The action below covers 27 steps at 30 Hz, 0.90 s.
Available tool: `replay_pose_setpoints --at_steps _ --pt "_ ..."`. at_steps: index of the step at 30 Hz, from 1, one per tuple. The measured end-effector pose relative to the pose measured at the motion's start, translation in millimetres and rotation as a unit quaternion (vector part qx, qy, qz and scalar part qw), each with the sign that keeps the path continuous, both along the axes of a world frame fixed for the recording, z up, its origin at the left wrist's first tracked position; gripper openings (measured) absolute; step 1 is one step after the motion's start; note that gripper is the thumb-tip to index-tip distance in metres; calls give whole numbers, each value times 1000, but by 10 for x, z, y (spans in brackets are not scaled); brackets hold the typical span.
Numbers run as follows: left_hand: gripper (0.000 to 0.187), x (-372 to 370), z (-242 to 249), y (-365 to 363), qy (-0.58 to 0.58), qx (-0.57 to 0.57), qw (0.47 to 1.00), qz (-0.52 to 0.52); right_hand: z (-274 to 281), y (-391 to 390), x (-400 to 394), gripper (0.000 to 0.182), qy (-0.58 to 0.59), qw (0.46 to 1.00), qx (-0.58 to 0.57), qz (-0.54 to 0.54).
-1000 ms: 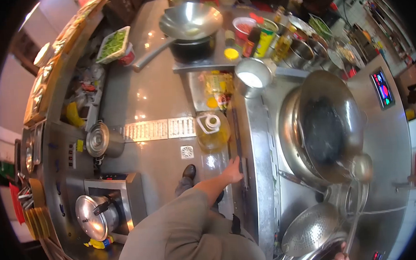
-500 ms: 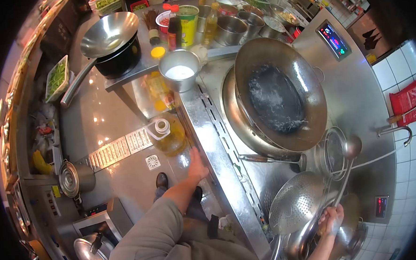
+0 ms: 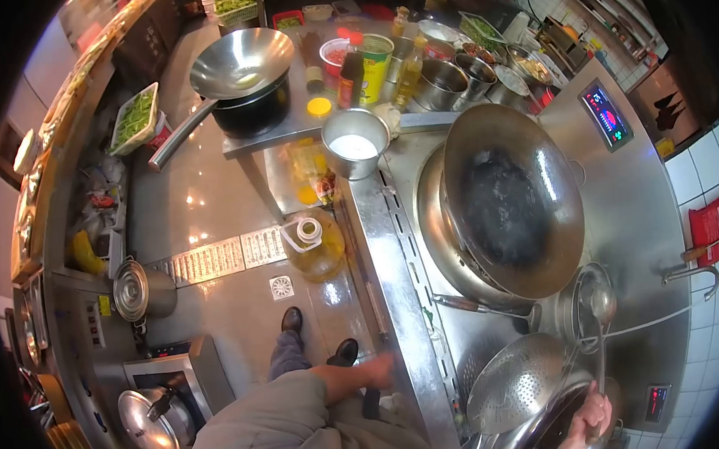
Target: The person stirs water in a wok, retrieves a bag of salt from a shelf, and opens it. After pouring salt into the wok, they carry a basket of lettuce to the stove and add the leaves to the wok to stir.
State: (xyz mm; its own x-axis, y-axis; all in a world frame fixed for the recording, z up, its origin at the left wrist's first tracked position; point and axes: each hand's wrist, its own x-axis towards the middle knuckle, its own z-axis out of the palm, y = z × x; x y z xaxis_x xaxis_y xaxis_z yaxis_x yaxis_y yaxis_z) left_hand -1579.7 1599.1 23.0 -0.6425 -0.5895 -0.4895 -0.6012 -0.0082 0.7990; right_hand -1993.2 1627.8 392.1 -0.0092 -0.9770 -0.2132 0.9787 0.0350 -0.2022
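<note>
My right hand (image 3: 591, 414) is closed around the handle of a metal ladle (image 3: 603, 303) at the lower right. Beneath it lie a perforated strainer (image 3: 514, 383) and a round metal pan. My left hand (image 3: 377, 371) is beside the counter's front edge, blurred, and its fingers cannot be made out. A large wok (image 3: 509, 208) with dark, watery contents sits tilted on the stove. A second ladle (image 3: 494, 308) lies on the counter below the wok. A metal pot (image 3: 356, 143) with white contents stands at the counter corner.
An oil jug (image 3: 316, 247) stands on the floor left of the counter (image 3: 396, 304). A steel wok (image 3: 241, 64) rests on a black pot at the upper left. Bottles, a yellow-green can (image 3: 376, 67) and metal pots line the back. A faucet (image 3: 691, 274) is at the right.
The view has shifted, so most things appear further right. My left hand has dropped lower along the counter edge. My right hand and its ladle have moved lower.
</note>
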Motion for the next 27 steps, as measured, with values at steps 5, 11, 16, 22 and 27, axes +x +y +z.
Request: replay_pose_setpoints --at_steps 5,11,16,22,27 --pt "63 335 446 -211 -112 60 986 -111 665 75 896 27 86 991 87 -53" --pt "48 1071 31 -639 -200 50 964 170 612 231 1109 19 260 951 160 48" --pt "49 1973 319 -568 -256 40 913 316 747 85 1719 8 520 819 240 -7" --pt "48 2698 252 70 -301 86 851 422 -254 -84 568 20 587 779 184 -122" --pt "55 2801 411 481 -295 126 836 446 -1386 -384 -529 18 608 710 334 -122"
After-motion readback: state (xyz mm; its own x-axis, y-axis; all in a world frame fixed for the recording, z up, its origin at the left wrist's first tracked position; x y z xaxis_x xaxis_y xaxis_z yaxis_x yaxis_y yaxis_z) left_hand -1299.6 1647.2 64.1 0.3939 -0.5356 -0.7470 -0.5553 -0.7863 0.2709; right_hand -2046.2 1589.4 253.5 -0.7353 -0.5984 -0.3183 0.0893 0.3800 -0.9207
